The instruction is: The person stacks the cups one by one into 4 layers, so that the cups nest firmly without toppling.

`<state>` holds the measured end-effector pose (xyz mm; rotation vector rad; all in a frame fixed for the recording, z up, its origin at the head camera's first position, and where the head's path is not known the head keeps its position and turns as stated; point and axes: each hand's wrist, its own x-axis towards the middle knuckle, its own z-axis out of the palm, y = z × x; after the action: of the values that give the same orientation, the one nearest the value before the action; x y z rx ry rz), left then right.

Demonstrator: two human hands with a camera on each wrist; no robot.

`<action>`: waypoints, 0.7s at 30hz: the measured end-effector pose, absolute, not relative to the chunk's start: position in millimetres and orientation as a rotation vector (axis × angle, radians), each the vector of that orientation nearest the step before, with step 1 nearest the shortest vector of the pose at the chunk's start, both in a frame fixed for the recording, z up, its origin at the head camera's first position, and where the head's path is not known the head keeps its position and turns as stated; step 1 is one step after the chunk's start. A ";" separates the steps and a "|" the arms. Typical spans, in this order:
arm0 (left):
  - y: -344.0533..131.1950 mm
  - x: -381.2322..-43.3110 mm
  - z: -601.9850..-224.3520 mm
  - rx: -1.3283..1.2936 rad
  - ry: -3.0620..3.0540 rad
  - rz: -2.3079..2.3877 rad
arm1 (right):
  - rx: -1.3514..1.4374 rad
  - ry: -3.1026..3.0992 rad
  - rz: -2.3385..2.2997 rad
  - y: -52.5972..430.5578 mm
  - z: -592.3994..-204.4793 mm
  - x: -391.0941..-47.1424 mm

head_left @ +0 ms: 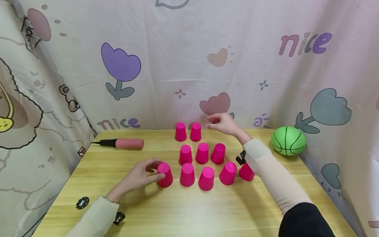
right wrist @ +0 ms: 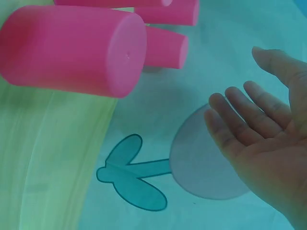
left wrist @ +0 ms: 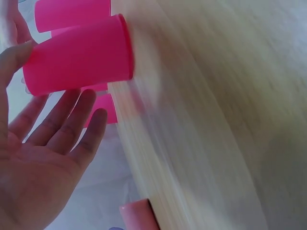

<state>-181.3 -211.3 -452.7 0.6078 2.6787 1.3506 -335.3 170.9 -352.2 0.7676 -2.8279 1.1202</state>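
An upside-down pink cup [head_left: 166, 175] at the front row's left end is pinched by the left hand [head_left: 141, 177]. Nine more inverted cups [head_left: 187, 175] stand beside and behind it, insides hidden, on the wooden table [head_left: 183, 214]. The right hand [head_left: 224, 124], fingers relaxed, hovers beside the back pair [head_left: 195, 132].

A small curtained-off nook, its wider setting hidden: cartoon-printed fabric [head_left: 183, 49] hangs left, far and right around a wood-grain surface [head_left: 183, 214].
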 end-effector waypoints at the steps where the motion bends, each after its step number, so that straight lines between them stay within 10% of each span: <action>1: -210.4 -182.5 -453.2 0.611 2.680 1.368 | 0.771 -2.822 1.121 173.8 -351.5 -332.0; 21: -187.0 -225.9 -449.1 0.484 2.792 1.527 | 0.554 -2.730 1.289 245.6 -362.0 -250.9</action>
<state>-225.9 -187.0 -449.1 0.4844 2.7919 1.5275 -250.9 245.6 -362.0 0.5542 -2.7302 1.2893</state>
